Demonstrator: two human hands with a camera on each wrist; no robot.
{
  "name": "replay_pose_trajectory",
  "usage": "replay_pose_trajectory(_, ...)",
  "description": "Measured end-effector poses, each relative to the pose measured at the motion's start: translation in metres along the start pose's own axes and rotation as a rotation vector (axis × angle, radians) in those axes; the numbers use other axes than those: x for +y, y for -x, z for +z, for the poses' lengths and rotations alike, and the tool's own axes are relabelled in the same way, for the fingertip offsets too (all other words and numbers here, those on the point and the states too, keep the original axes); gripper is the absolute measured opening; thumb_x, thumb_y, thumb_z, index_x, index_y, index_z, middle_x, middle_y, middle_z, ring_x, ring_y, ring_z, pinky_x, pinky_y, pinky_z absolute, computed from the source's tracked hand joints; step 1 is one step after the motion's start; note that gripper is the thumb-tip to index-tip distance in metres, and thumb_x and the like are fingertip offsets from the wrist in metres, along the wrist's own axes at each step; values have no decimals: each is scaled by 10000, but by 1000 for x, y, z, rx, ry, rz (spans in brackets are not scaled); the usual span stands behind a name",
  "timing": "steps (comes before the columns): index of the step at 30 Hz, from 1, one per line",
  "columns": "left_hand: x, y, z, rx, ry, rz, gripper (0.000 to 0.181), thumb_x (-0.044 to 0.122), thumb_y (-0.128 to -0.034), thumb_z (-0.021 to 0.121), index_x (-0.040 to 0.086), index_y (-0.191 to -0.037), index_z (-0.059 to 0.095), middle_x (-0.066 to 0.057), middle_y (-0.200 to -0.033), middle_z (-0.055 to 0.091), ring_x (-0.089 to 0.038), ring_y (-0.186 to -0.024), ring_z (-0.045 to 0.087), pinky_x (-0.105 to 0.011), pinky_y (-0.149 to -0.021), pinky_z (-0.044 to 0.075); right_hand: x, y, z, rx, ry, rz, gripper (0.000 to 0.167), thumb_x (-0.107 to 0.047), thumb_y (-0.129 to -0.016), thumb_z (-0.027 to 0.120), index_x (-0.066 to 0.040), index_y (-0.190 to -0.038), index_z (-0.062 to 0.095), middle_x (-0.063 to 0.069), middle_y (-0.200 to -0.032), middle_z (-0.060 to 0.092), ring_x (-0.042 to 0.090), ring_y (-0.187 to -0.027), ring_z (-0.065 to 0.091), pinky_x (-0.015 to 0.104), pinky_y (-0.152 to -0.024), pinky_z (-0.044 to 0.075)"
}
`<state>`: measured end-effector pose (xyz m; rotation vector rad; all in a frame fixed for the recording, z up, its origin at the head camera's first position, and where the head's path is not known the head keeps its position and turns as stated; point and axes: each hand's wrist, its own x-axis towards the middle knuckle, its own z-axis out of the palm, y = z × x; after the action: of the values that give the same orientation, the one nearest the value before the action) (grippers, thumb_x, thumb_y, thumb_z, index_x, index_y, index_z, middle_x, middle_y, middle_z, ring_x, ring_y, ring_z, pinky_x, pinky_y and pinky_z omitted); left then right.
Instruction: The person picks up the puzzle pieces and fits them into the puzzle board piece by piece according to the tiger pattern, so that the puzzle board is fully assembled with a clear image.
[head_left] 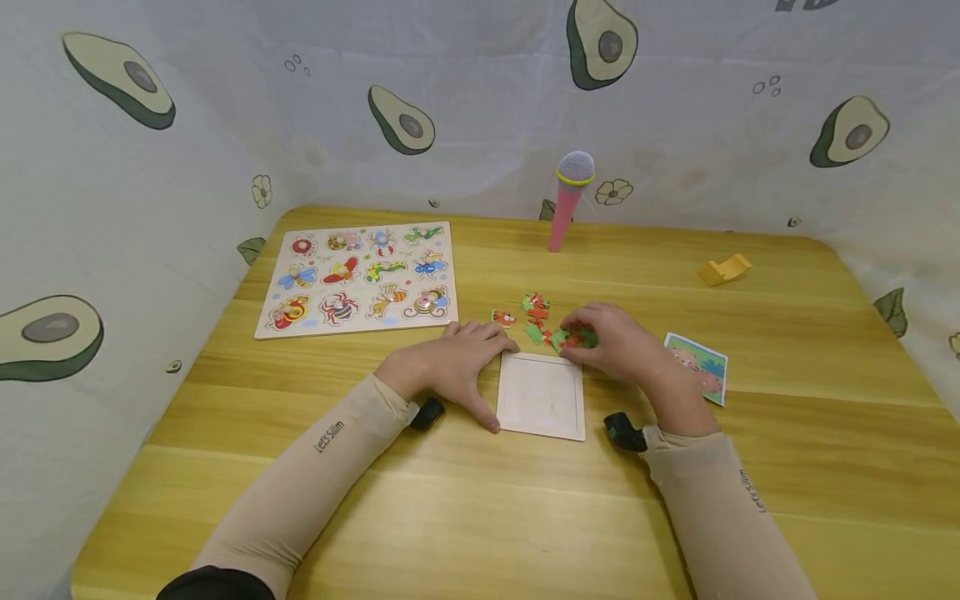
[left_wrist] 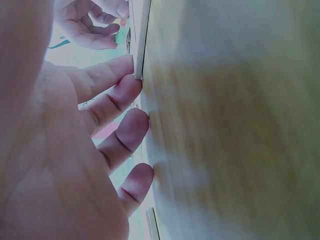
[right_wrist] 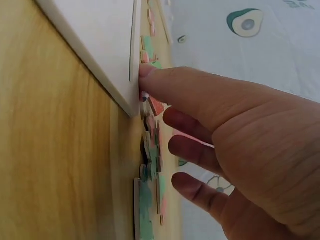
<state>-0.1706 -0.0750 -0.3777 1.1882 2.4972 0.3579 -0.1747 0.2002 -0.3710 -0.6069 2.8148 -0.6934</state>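
Note:
A square white puzzle tray with a thin line near its edges lies flat on the table. My left hand spans its left edge, thumb at the near corner and a fingertip at the far one. My right hand is over loose puzzle pieces in green and red, just beyond the tray's far right corner. Its thumb touches pieces beside the tray's edge, while the other fingers bend loosely above the table. Pieces show between thumb and forefinger, which stand apart. More pieces lie scattered and overlapping farther back.
A wooden insect puzzle board occupies the back left. Toward the back stands a pink toy microphone. A yellow curved block is at the back right. Beside my right wrist lies a picture card, partly covered. Avocado-print cloth hangs behind the table.

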Motion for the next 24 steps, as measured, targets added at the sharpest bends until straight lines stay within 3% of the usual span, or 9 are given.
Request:
replay_pose_trajectory(12, 0, -1, 2, 0, 7, 0, 1086, 760, -634, 796, 212, -1488, 409, 61, -1423, 372, -150, -1231, 350, -390, -990, 276, 0, 0, 3, 42, -17, -15, 317, -202, -897, 792, -18, -1144, 716, 89, -1027, 696, 258, -929, 619, 468, -853, 514)
replay_pose_trajectory(24, -1, 0, 1, -1, 16, -3, 1099, 758, -630, 800, 210, -1498, 407, 60, -1435, 367, -150, -1229, 348, -409, -1006, 263, 5, 4, -5, -22, -91, 3, 349, -160, -943, 727, 15, -1244, 697, 79, -1031, 720, 234, -925, 639, 416, -793, 509)
